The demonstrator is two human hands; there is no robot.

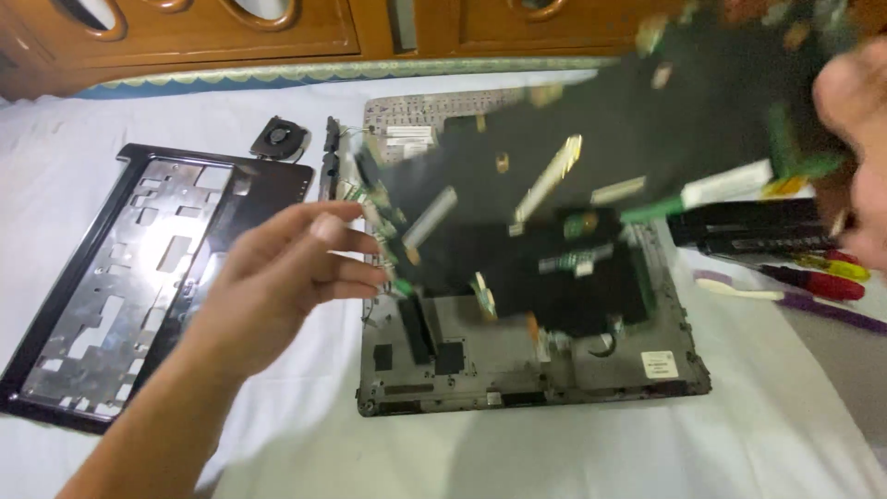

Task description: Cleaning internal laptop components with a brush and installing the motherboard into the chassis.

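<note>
I saw right hand gripping blurred dark green circuit board | left hand fingers spread wide beside it | grey laptop base shell below

The circuit board is smeared with motion blur, so its small parts cannot be made out. It covers much of the laptop base and most of the keyboard behind it. The right hand is blurred and cut off by the right edge; its grip on the board cannot be read. The screwdrivers run out of view there too.
</note>
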